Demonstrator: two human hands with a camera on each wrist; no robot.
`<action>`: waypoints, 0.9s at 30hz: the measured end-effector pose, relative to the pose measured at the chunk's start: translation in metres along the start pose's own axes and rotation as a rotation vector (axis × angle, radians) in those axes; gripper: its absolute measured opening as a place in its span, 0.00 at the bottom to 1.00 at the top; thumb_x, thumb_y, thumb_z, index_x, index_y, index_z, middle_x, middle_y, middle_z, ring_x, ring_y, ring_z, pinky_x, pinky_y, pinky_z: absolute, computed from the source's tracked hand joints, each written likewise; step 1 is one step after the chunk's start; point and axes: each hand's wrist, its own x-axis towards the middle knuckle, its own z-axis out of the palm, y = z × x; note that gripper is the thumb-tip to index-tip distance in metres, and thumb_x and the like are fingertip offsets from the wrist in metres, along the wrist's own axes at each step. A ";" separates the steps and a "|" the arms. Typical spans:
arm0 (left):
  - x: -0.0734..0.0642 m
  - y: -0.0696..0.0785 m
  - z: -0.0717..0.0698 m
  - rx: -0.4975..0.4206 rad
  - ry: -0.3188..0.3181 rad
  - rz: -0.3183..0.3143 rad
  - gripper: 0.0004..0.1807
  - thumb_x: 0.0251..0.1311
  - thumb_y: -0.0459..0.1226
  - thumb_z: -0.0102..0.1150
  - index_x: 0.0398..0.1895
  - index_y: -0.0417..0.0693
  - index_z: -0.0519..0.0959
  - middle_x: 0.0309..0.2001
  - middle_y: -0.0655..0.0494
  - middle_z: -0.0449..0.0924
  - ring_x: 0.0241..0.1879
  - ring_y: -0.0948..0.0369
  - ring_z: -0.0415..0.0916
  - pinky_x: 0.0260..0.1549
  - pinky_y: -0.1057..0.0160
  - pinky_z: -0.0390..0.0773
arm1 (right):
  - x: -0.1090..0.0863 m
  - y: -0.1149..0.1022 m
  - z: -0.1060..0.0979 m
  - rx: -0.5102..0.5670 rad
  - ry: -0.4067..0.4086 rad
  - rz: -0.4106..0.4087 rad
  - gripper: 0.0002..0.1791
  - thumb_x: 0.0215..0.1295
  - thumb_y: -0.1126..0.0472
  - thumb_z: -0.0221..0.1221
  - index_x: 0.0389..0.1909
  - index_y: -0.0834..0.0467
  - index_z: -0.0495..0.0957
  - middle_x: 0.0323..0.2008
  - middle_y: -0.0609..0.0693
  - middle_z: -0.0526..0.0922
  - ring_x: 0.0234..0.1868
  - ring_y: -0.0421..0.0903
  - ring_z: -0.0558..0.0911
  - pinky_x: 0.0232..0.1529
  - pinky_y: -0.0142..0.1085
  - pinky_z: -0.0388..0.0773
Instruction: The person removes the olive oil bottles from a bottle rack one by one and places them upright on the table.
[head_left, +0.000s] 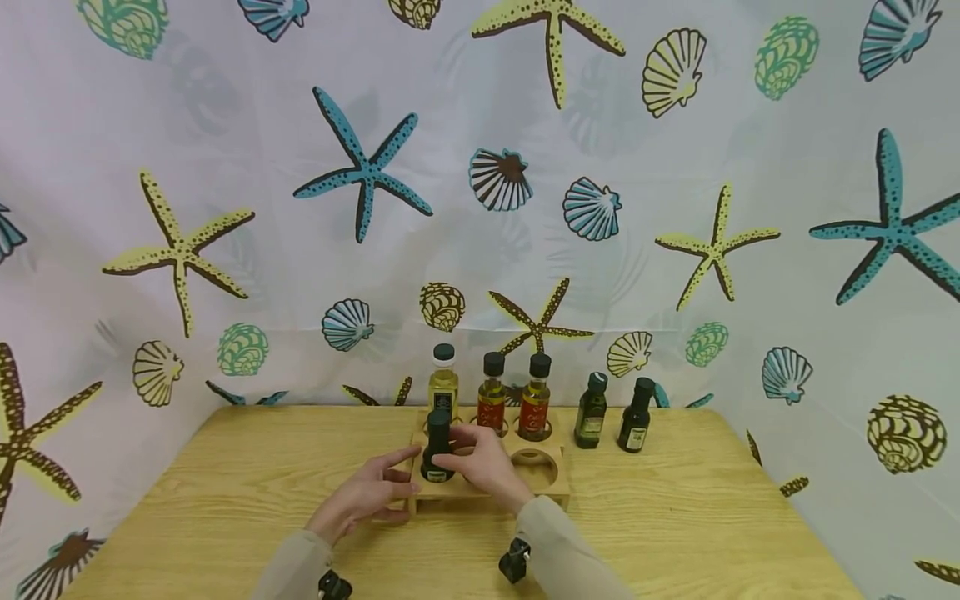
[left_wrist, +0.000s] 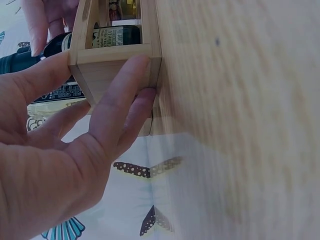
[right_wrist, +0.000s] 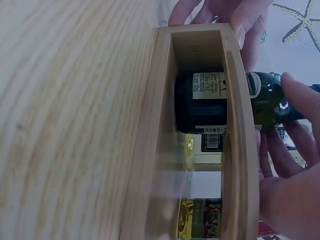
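Note:
A dark olive oil bottle [head_left: 438,433] with a black cap stands in the front left hole of a wooden bottle rack [head_left: 452,491]. My right hand [head_left: 483,462] grips its neck and shoulder between thumb and fingers. The bottle's labelled lower part [right_wrist: 210,85] shows through the rack's open front in the right wrist view. At the rack's left end, my left hand [head_left: 367,492] holds the wood. One digit lies on the top edge, while other fingers [left_wrist: 120,95] press the end panel. The right hand partly covers the middle front hole.
In the back row stand a pale yellow oil bottle [head_left: 443,385] and two red-labelled bottles [head_left: 491,400], [head_left: 534,404]. The front right hole [head_left: 536,471] shows bare. Two dark bottles [head_left: 591,412], [head_left: 636,417] stand right of the rack. A patterned curtain [head_left: 480,250] hangs behind the table [head_left: 675,517].

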 end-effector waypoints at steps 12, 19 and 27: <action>0.000 0.001 0.000 0.011 -0.006 -0.002 0.38 0.63 0.30 0.60 0.76 0.50 0.60 0.61 0.31 0.65 0.53 0.47 0.73 0.42 0.45 0.83 | 0.001 0.000 0.008 -0.075 -0.011 0.011 0.28 0.54 0.58 0.73 0.57 0.55 0.78 0.50 0.52 0.83 0.44 0.46 0.84 0.45 0.40 0.82; 0.000 0.001 -0.001 0.015 0.004 -0.006 0.37 0.63 0.30 0.61 0.75 0.49 0.60 0.61 0.30 0.65 0.54 0.47 0.73 0.42 0.46 0.84 | 0.001 0.002 0.012 -0.179 0.023 -0.024 0.29 0.53 0.55 0.74 0.56 0.54 0.78 0.49 0.49 0.84 0.43 0.42 0.84 0.47 0.38 0.82; 0.000 0.001 0.001 0.016 0.009 -0.005 0.37 0.63 0.30 0.60 0.75 0.50 0.60 0.61 0.31 0.66 0.53 0.48 0.74 0.42 0.46 0.84 | -0.001 0.001 0.011 -0.166 0.055 -0.038 0.25 0.52 0.57 0.74 0.52 0.51 0.81 0.46 0.46 0.86 0.41 0.40 0.84 0.46 0.37 0.82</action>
